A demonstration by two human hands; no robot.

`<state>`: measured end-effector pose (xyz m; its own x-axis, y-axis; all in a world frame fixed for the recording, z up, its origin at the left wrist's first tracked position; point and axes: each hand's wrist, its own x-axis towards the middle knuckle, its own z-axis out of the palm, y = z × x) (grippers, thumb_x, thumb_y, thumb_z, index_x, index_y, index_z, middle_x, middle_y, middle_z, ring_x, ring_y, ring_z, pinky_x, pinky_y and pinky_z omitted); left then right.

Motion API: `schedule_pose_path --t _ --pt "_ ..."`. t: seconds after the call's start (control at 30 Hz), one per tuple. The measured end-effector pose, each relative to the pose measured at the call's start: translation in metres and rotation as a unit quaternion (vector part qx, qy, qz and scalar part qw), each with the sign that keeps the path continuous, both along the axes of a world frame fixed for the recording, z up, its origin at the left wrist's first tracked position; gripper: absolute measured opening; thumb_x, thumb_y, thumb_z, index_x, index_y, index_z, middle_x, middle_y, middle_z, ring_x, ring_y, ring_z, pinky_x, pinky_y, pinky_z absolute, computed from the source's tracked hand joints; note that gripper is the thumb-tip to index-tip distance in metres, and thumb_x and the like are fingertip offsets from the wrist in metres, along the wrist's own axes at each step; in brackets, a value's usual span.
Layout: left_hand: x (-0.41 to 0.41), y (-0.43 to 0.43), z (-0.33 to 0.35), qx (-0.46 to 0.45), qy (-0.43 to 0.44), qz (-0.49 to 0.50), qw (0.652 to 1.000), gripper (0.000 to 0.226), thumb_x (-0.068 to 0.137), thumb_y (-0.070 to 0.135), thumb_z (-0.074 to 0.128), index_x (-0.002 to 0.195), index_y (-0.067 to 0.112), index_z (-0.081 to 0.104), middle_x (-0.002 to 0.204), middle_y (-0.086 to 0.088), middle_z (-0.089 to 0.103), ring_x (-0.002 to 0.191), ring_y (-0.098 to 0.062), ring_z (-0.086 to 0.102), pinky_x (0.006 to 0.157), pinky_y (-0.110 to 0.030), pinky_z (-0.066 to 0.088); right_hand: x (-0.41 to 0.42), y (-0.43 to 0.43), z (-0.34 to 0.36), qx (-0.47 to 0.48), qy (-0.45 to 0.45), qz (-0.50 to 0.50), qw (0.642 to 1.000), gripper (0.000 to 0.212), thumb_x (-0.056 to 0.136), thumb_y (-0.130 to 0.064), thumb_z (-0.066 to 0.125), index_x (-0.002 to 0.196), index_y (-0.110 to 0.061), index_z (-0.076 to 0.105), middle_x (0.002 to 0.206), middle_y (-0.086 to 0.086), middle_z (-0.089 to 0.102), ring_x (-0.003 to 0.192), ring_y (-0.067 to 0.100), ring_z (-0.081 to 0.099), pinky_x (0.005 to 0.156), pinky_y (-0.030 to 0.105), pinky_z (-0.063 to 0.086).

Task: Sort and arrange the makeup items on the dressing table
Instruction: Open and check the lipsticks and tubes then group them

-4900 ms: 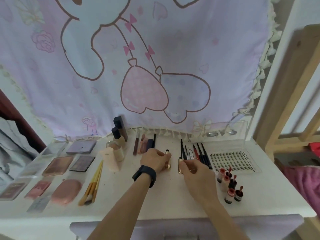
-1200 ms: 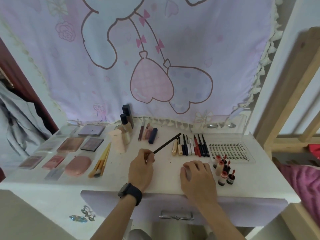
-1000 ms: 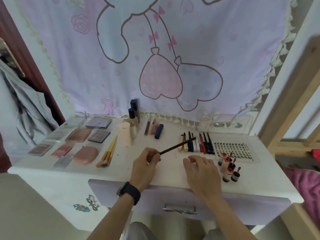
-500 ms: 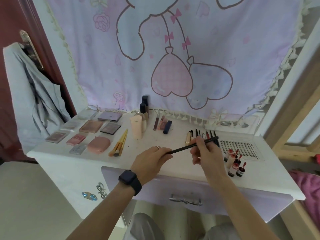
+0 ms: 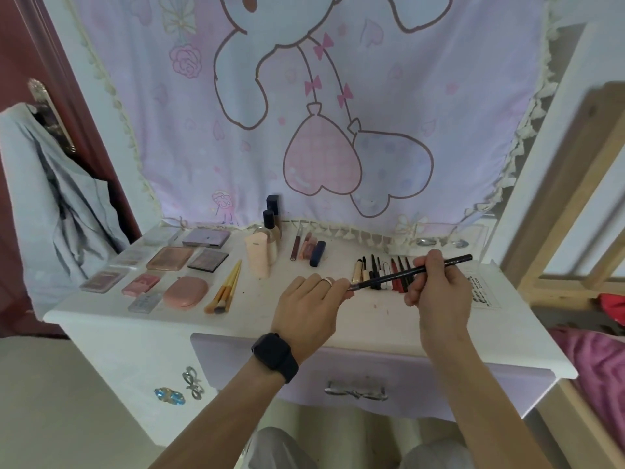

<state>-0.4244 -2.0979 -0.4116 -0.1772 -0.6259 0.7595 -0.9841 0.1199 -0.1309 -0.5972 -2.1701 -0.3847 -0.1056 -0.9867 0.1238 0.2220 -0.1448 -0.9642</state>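
A long black makeup pencil [image 5: 392, 276] is held level above the white dressing table [image 5: 372, 323]. My left hand [image 5: 311, 309] pinches its near left end. My right hand [image 5: 436, 289] grips the shaft further right, with the tip sticking out past the fingers. Behind the pencil lies a row of pens, liners and gold tubes [image 5: 378, 274]. Palettes and compacts [image 5: 169, 265] fill the table's left side, with brushes [image 5: 225, 289] beside them. Bottles and a pink tube [image 5: 260, 255] stand at the back middle, next to lip products [image 5: 307, 248].
A clear lash tray [image 5: 480, 292] lies right of my right hand, partly hidden. A pink cartoon curtain [image 5: 321, 113] hangs behind the table. A grey garment [image 5: 57, 204] hangs on the door at left. A wooden frame [image 5: 558, 198] stands at right. The drawer handle [image 5: 355, 392] faces me.
My left hand picked the black pencil out of the row and lifted it. My right hand left the tabletop and took hold of the shaft. The camera pulled back from the table.
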Motion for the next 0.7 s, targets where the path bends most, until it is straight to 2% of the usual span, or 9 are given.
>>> schedule_pose_path --t 0.07,0.2,0.27,0.33,0.4,0.5,0.6,0.7 --pt "-0.002 -0.004 0.004 0.003 -0.032 0.007 0.999 0.023 0.099 0.024 0.049 0.088 0.016 0.067 0.063 0.004 0.052 0.055 -0.018 0.042 0.057 -0.026 0.025 -0.003 -0.002 0.001 0.022 -0.022 -0.008 0.999 0.036 0.105 -0.033 0.047 0.08 -0.013 0.063 0.042 -0.008 0.045 0.037 0.01 0.041 0.053 0.035 0.036" --pt "-0.004 -0.001 -0.001 0.065 -0.048 0.01 0.997 0.015 0.097 0.025 0.055 0.092 0.017 0.068 0.068 0.006 0.057 0.056 -0.015 0.047 0.054 -0.025 0.032 -0.007 0.0 -0.006 0.022 0.01 0.015 1.0 0.036 0.106 -0.032 0.045 0.081 -0.013 0.063 0.044 -0.007 0.046 0.037 0.01 0.042 0.053 0.035 0.037" --pt "-0.012 0.001 -0.003 0.103 0.007 -0.008 0.995 0.024 0.099 0.028 0.045 0.099 0.018 0.066 0.074 0.007 0.059 0.059 -0.013 0.049 0.054 -0.022 0.033 -0.009 0.003 -0.009 0.008 0.012 0.016 1.0 0.037 0.106 -0.033 0.044 0.08 -0.014 0.063 0.044 -0.006 0.046 0.038 0.012 0.042 0.053 0.034 0.038" --pt "-0.021 0.002 -0.001 0.126 0.055 -0.035 0.99 0.035 0.102 0.034 0.034 0.104 0.018 0.065 0.075 0.008 0.06 0.06 -0.012 0.051 0.05 -0.023 0.04 -0.011 0.005 -0.009 0.003 0.021 0.016 1.0 0.038 0.106 -0.035 0.044 0.08 -0.015 0.062 0.044 -0.005 0.046 0.038 0.013 0.042 0.052 0.034 0.039" --pt "-0.027 0.002 0.0 0.15 0.06 -0.051 0.985 0.041 0.104 0.039 0.028 0.101 0.018 0.063 0.072 0.009 0.059 0.057 -0.012 0.05 0.048 -0.026 0.044 -0.014 0.006 -0.008 0.009 0.031 0.013 0.999 0.039 0.106 -0.038 0.043 0.081 -0.015 0.062 0.043 -0.005 0.047 0.038 0.013 0.042 0.049 0.032 0.04" --pt "-0.031 0.0 0.003 0.197 0.044 -0.041 0.979 0.045 0.105 0.045 0.021 0.099 0.017 0.055 0.071 0.01 0.048 0.057 -0.013 0.041 0.051 -0.028 0.034 -0.022 0.004 -0.002 0.014 0.038 0.007 0.999 0.038 0.106 -0.037 0.043 0.081 -0.014 0.06 0.043 -0.006 0.047 0.037 0.012 0.042 0.041 0.024 0.038" --pt "-0.038 -0.002 0.015 0.158 0.04 -0.043 0.986 0.043 0.104 0.041 0.022 0.09 0.016 0.054 0.065 0.01 0.043 0.05 -0.013 0.034 0.047 -0.026 0.029 -0.028 -0.002 0.01 0.019 0.053 -0.015 0.998 0.036 0.104 -0.034 0.043 0.078 -0.014 0.059 0.041 -0.005 0.047 0.036 0.012 0.042 0.036 0.02 0.036" --pt "-0.044 -0.005 0.026 0.09 0.016 -0.031 0.995 0.039 0.102 0.036 0.03 0.08 0.017 0.055 0.055 0.01 0.045 0.044 -0.013 0.027 0.045 -0.024 0.025 -0.031 -0.011 0.018 0.037 0.019 -0.027 0.999 0.034 0.102 -0.033 0.044 0.077 -0.014 0.057 0.04 -0.006 0.042 0.034 0.011 0.038 0.035 0.021 0.032"
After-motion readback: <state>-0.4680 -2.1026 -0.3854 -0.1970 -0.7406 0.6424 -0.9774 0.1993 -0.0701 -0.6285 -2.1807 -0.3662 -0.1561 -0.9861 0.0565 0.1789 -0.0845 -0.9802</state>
